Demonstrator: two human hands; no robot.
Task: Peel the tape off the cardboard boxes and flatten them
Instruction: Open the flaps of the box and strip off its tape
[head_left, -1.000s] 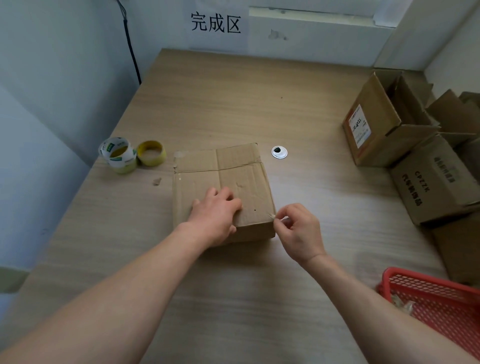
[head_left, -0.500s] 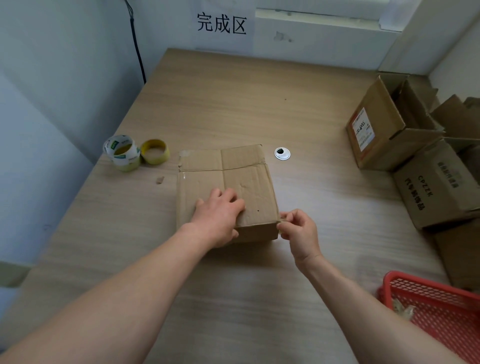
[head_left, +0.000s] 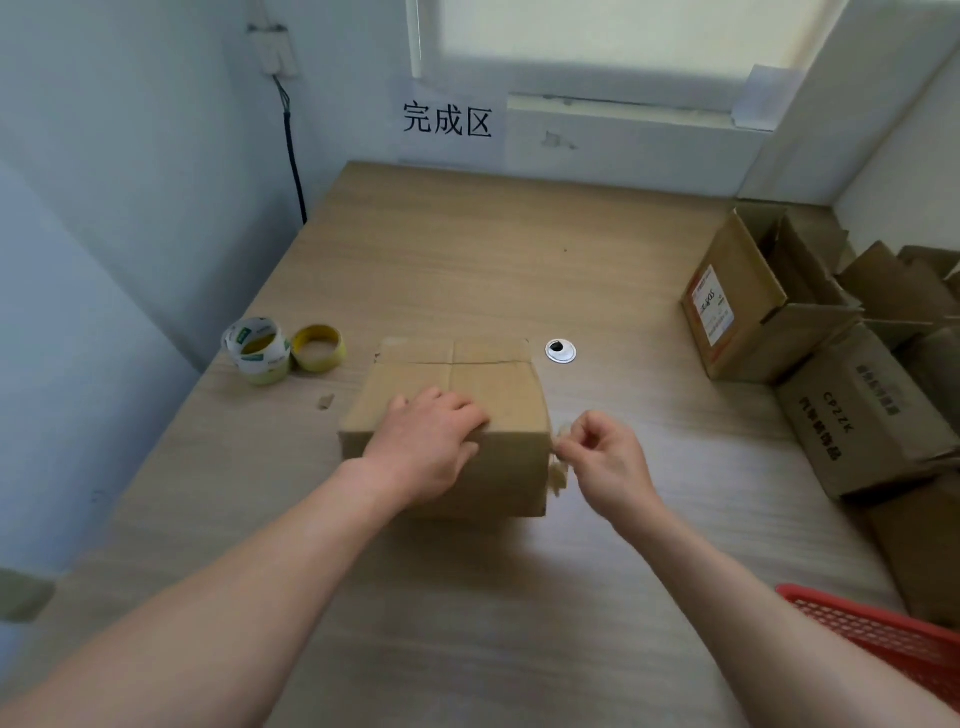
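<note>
A closed brown cardboard box (head_left: 498, 384) sits on the wooden table (head_left: 467, 260), its top seam taped. My left hand (head_left: 431, 441) lies flat on the box's near top edge and presses it down. My right hand (head_left: 605, 462) is just off the box's right near corner, thumb and fingers pinching a strip of clear tape (head_left: 558, 467) that is partly lifted from that corner and hangs crumpled below the pinch.
Two tape rolls (head_left: 257, 348) (head_left: 318, 347) lie left of the box. A round cable grommet (head_left: 560, 351) sits behind its right corner. Several more cardboard boxes (head_left: 748, 306) crowd the table's right side. A red plastic basket (head_left: 883, 639) stands near right.
The camera tilted up. My right hand has drawn back to the right from the box corner, pulling a longer piece of tape free. My left hand stays pressed on the box.
</note>
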